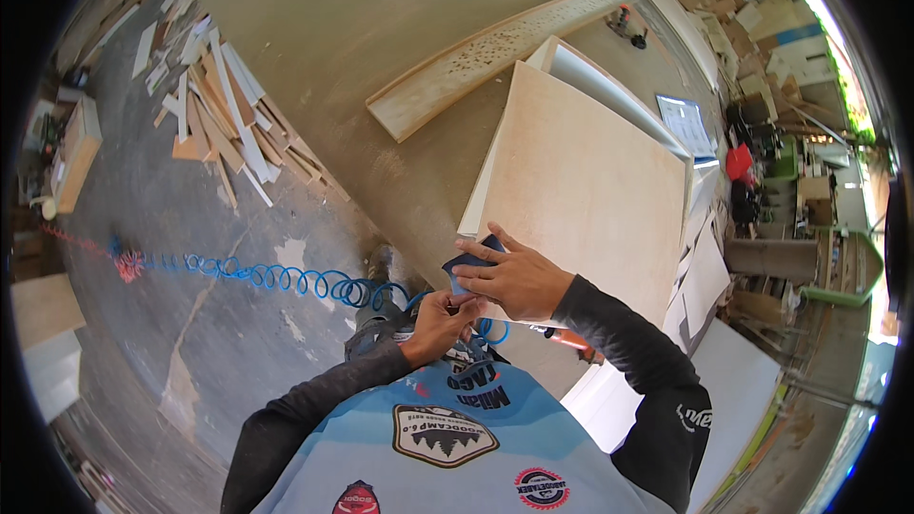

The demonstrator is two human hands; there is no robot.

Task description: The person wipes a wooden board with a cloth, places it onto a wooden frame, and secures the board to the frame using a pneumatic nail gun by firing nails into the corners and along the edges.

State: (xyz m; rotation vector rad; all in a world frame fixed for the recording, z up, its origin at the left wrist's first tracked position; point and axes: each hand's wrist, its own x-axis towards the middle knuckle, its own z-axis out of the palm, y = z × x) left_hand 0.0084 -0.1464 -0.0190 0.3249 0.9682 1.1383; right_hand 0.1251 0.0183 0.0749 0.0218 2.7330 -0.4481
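Observation:
A wooden box with a pale plywood face (590,181) stands in front of me, tilted to the right in view. At its near left corner my right hand (519,278) grips a folded dark blue sheet that looks like sandpaper (463,265), fingers spread across it and the thumb resting on the plywood. My left hand (436,326) is just below, its fingers pinched together by the sheet's lower end. What those fingers hold, if anything, is hidden.
A coiled blue air hose (314,284) runs across the floor at left to my body. Beyond it lies a heap of wood offcuts (224,109). A long speckled board (486,57) lies on the brown work surface, near an orange-black tool (625,27). An orange tool (574,343) sits beneath my right forearm.

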